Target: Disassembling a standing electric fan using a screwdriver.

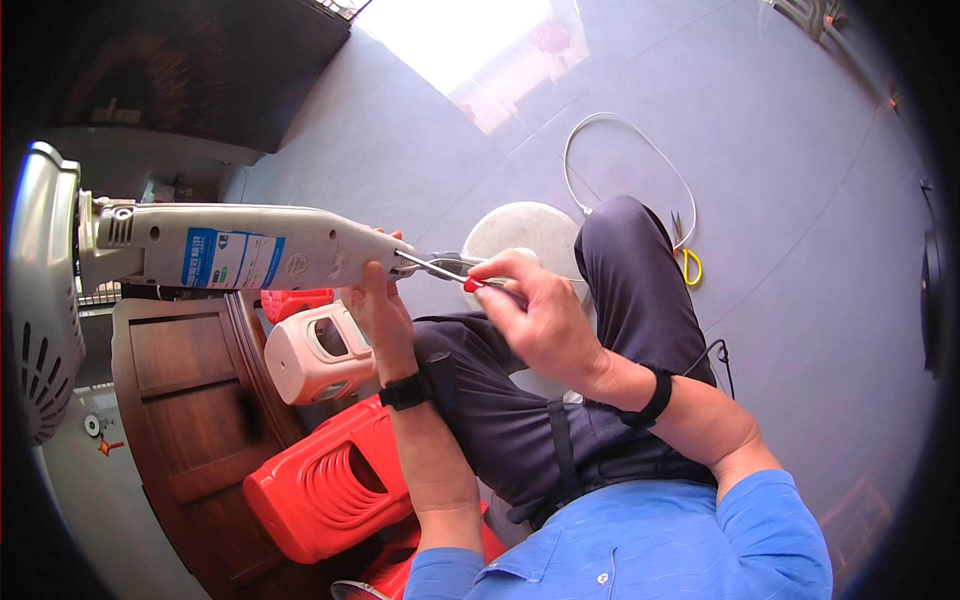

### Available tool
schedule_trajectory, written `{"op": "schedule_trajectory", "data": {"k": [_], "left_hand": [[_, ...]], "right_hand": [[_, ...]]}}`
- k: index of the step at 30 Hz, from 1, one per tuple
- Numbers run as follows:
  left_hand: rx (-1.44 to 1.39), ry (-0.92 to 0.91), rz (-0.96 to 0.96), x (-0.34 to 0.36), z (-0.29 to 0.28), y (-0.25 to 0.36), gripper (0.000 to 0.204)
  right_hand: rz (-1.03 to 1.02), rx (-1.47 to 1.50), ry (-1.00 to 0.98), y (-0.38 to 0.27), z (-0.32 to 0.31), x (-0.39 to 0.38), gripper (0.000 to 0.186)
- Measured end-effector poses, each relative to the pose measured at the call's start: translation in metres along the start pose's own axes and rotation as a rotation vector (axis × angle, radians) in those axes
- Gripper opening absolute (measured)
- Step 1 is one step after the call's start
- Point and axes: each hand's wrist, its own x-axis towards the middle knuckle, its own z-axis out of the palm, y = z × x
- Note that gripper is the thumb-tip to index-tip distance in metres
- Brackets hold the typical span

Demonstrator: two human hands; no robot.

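A long grey appliance body (330, 245), which looks like the neck of an electric fan, reaches in from the left. A slotted housing (45, 310) is at its far-left end, and a blue and white label is stuck on its side. My left hand (383, 310) grips the body near its right end, with the fingers partly hidden behind it. My right hand (545, 315) is closed on a screwdriver (435, 268) with a red handle part. The screwdriver's metal shaft points left, and its tip is at a hole in the body's right end.
A pale round disc (515, 228) lies on the floor beyond my hands. A white cable (640, 135) loops near yellow-handled scissors (692, 265) by my knee. To the left stand a pink stool (298, 365), a red stool (300, 495) and a brown wooden piece of furniture (190, 430).
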Motion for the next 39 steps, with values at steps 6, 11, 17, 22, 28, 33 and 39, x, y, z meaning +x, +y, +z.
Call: {"op": "schedule_trajectory", "data": {"k": [6,11,17,22,28,33,39], "left_hand": [[-0.001,-0.029,0.040,-0.001,0.002,0.001,0.074],[-0.009,-0.042,0.022,-0.002,0.002,-0.006,0.079],[0.065,-0.078,0.167,0.016,0.018,0.012,0.082],[0.116,-0.057,0.071,0.020,0.004,0.014,0.073],[0.120,0.019,0.044,0.050,-0.001,0.019,0.068],[0.125,0.056,-0.005,0.092,-0.003,0.027,0.072],[0.070,0.102,-0.048,0.132,-0.018,0.034,0.074]], "right_hand": [[-0.719,-0.905,0.058,-0.012,0.006,-0.009,0.022],[-0.557,-0.631,0.030,-0.002,0.011,-0.010,0.027],[-0.234,-0.346,-0.100,-0.009,0.002,-0.010,0.031],[-0.381,-0.470,-0.025,-0.002,0.008,-0.011,0.029],[-0.519,-0.548,-0.026,-0.001,0.020,0.011,0.022],[-0.540,-0.494,0.098,-0.012,0.018,0.040,0.018],[-0.599,-0.450,0.121,-0.005,0.051,0.068,0.022]]}}
